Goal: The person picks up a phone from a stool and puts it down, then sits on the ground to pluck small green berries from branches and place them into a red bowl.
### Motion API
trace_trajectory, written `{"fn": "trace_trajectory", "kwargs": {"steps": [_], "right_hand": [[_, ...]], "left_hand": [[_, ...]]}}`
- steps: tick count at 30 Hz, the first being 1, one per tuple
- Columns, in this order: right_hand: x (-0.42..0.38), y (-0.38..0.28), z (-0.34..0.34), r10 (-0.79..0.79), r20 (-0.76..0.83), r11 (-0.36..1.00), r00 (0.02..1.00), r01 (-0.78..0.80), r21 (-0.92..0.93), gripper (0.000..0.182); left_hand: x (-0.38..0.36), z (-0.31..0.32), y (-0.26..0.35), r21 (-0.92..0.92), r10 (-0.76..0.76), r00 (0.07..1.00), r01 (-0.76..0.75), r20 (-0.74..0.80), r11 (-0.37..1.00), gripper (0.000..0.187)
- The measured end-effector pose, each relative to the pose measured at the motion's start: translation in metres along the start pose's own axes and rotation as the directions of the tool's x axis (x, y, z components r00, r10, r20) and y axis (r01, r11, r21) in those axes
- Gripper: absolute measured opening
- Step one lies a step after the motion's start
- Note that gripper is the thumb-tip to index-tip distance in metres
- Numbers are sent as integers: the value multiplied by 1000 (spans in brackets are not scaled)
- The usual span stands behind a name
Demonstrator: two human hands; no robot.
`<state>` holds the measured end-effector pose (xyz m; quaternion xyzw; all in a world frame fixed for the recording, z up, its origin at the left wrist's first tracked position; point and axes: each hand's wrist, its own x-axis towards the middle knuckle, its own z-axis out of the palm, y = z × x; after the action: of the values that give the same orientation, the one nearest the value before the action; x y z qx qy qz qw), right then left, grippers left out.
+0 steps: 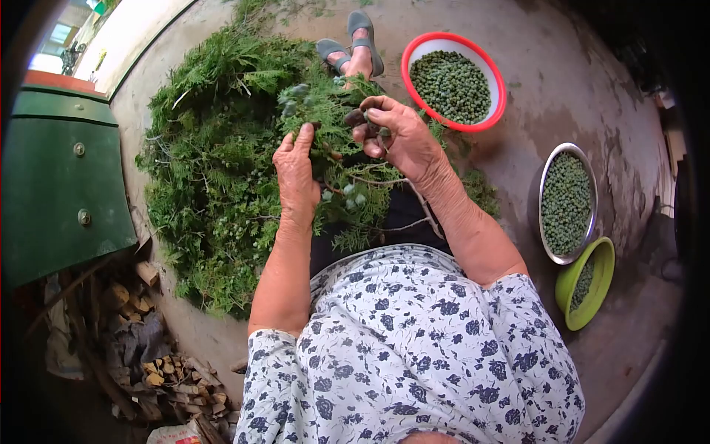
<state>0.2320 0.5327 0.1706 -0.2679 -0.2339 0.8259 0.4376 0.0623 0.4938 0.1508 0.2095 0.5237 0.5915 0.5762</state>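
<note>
My left hand is closed on a leafy evergreen branch that lies over my lap, its fingertips among the green sprays. Clusters of pale bluish-green cones hang on this branch below the hands. Just to the right, my right hand is curled with thumb and fingers together around a few small green cones. Its fingertips look dark and stained. A bare woody stem runs under my right wrist.
A large heap of cut evergreen branches covers the floor at left. To the right stand a red-rimmed basin, a metal bowl and a lime-green bowl, each holding green cones. Firewood lies by a green metal panel.
</note>
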Motion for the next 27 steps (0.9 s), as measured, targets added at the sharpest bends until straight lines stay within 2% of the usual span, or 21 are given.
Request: {"fn": "trace_trajectory", "kwargs": {"steps": [2, 5, 7, 9, 11, 13, 15, 16, 17, 19, 20, 21, 23, 24, 25, 27], "right_hand": [[-1, 7, -12, 4, -7, 1000, 1000, -3, 22, 15], [-7, 11, -18, 27, -45, 999, 999, -26, 18, 14], [-11, 15, -21, 0, -67, 965, 998, -17, -262, 14], [-20, 17, -17, -16, -71, 964, 997, -4, -266, 12], [-25, 18, -16, -86, -48, 929, 995, 62, -364, 15], [-27, 17, -12, -114, -50, 931, 992, 89, -354, 17], [-32, 10, -3, -42, -55, 819, 998, 3, -574, 20], [-32, 13, 1, -133, 10, 680, 991, 98, -726, 25], [-35, 14, 5, -113, 38, 551, 993, 95, -829, 29], [-34, 31, 7, -190, 85, 463, 978, 165, -871, 33], [-31, 39, 7, -283, 135, 431, 950, 252, -866, 31], [-29, 40, 6, -284, 136, 431, 949, 253, -866, 31], [-24, 39, 6, -204, 105, 444, 973, 188, -876, 28], [-26, 34, 9, -164, 70, 476, 984, 141, -868, 24], [-26, 30, 9, -167, 72, 474, 983, 144, -869, 24], [-25, 23, 4, -92, -2, 636, 996, 58, -770, 18]], "left_hand": [[1, 0, 1, -117, -33, 999, 30, -21, 993, 24], [6, -6, -2, -161, -83, 996, 77, -28, 984, 28], [3, -8, -3, -128, -103, 995, 100, -12, 987, 30], [2, -10, -5, -111, -124, 991, 128, 41, 985, 36], [-3, -7, -3, -50, -125, 992, 125, 4, 991, 36], [-8, -1, -2, 14, -124, 992, 124, -28, 992, 36], [-11, 4, -2, 24, -115, 993, 116, -37, 993, 39], [-9, 1, -6, -20, -104, 994, 104, 31, 994, 46], [-7, 1, -10, -20, -103, 994, 104, 33, 994, 46], [-8, 6, -16, -55, -17, 999, 15, -38, 998, 52], [-12, 10, -12, -16, 21, 1000, -21, -8, 1000, 56], [-13, 11, -12, -16, 22, 1000, -22, -7, 1000, 56], [-16, 14, -12, 81, 142, 989, -144, 34, 986, 52], [-17, 14, -10, 38, 159, 986, -161, 53, 986, 44], [-15, 11, -10, 37, 162, 985, -164, 55, 986, 44], [-11, 0, -9, -43, 6, 987, 1, 162, 999, 35]]}}
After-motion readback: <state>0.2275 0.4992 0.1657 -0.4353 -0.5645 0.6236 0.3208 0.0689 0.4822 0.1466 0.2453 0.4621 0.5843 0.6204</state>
